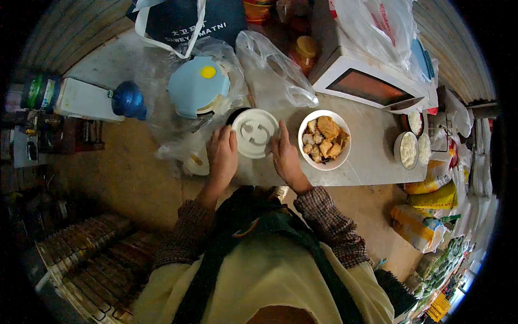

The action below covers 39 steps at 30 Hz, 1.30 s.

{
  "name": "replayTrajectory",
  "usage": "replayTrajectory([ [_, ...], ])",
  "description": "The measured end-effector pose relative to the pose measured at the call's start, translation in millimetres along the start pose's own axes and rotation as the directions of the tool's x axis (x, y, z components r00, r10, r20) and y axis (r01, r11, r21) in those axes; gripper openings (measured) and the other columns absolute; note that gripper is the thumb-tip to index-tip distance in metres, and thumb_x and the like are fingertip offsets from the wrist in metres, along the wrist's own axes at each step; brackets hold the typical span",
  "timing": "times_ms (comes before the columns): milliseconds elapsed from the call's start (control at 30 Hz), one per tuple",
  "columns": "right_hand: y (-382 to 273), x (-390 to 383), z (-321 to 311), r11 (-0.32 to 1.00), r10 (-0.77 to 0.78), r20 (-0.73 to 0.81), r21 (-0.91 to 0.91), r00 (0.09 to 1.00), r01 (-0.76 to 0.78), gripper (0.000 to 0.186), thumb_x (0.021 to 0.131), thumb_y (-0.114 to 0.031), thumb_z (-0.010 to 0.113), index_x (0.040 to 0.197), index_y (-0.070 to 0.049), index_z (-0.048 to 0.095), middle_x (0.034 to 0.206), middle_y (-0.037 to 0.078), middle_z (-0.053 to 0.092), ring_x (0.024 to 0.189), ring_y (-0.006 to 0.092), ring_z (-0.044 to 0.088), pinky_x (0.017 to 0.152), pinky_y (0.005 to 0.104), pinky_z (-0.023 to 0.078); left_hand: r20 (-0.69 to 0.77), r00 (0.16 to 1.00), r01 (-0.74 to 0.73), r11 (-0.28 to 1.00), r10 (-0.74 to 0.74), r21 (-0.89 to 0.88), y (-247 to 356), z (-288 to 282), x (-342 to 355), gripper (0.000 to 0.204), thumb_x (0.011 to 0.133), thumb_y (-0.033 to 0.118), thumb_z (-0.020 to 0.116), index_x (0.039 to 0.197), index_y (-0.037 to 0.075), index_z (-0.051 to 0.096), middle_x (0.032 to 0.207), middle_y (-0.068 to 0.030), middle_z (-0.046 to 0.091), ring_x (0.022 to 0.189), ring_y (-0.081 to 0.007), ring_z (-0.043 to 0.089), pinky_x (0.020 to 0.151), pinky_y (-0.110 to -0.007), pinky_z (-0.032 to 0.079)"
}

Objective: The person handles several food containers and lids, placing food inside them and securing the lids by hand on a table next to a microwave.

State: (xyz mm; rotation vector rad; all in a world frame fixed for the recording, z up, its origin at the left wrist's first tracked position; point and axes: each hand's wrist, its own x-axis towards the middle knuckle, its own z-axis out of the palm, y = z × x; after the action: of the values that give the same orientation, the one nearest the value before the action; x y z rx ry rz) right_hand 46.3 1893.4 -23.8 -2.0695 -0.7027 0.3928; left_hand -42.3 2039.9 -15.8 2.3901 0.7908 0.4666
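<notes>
Between my two hands is a white round lid (255, 133) with a smiling-face shape in its top, at the counter's front edge. My left hand (222, 155) holds its left side, fingers closed along the rim. My right hand (286, 159) grips the opposite side, its fingers on the edge. Part of a dark round rim (235, 115) shows behind the lid's upper left; what lies beneath is hidden. Just right of my right hand stands a white bowl (302, 154) of browned chunks of food. A light-blue lidded container (190, 86) sits beyond my left hand in clear plastic.
A white microwave (372, 81) with plastic bags on top stands at the back right. Bowls of white food (408, 150) are at the counter's right end. A dark tote bag (218, 24) and a jar (305, 49) stand at the back. A blue water jug (128, 100) is left.
</notes>
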Motion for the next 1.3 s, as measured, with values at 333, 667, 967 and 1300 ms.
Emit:
replayTrajectory([
  [333, 5.0, 18.9, 33.2, 0.973, 0.055, 0.045, -0.226, 0.997, -0.044, 0.059, 0.081, -0.011, 0.045, 0.130, -0.003, 0.015, 0.064, 0.024, 0.054, 0.057, 0.0389, 0.054, 0.052, 0.0482, 0.041, 0.045, 0.989, 0.130, 0.982, -0.138, 0.139, -40.5, 23.7, 12.1, 0.027, 0.086, 0.017, 0.042, 0.106, 0.000, 0.051, 0.096, -0.0189, 0.054, 0.084, -0.0332, 0.053, 0.073, -0.042, 0.041],
  [667, 18.1, 1.7, 38.7, 0.993, 0.108, 0.024, 0.054, 0.994, -0.109, 0.059, 0.080, -0.011, 0.048, 0.130, -0.003, 0.017, 0.071, 0.020, 0.056, 0.062, 0.0366, 0.054, 0.056, 0.0428, 0.044, 0.120, 0.976, 0.176, 0.982, -0.184, 0.072, -47.7, 25.9, 14.4, 0.031, 0.087, 0.019, 0.040, 0.110, -0.001, 0.047, 0.100, -0.0216, 0.053, 0.086, -0.0372, 0.053, 0.073, -0.042, 0.043],
  [967, 39.2, -85.7, 17.2, 0.994, -0.087, 0.353, 0.097, 0.932, 0.056, 0.036, 0.076, -0.011, 0.052, 0.109, 0.000, 0.043, 0.093, 0.025, 0.053, 0.081, 0.0411, 0.052, 0.069, 0.0467, 0.044, 0.014, 0.993, 0.116, 0.990, -0.118, 0.078, -41.1, 24.7, 14.1, 0.031, 0.087, 0.019, 0.040, 0.110, -0.001, 0.047, 0.104, -0.0218, 0.052, 0.094, -0.0371, 0.050, 0.079, -0.041, 0.041],
  [1300, 45.3, -94.1, -3.9, 0.993, -0.016, 0.330, 0.114, 0.944, -0.023, 0.023, 0.077, -0.009, 0.051, 0.098, 0.000, 0.053, 0.088, 0.020, 0.055, 0.081, 0.0347, 0.054, 0.072, 0.0381, 0.044, -0.014, 0.997, 0.071, 0.996, -0.070, 0.046, -46.7, 28.2, 13.7, 0.028, 0.085, 0.014, 0.043, 0.108, -0.002, 0.047, 0.105, -0.0223, 0.051, 0.097, -0.0363, 0.048, 0.080, -0.041, 0.039],
])
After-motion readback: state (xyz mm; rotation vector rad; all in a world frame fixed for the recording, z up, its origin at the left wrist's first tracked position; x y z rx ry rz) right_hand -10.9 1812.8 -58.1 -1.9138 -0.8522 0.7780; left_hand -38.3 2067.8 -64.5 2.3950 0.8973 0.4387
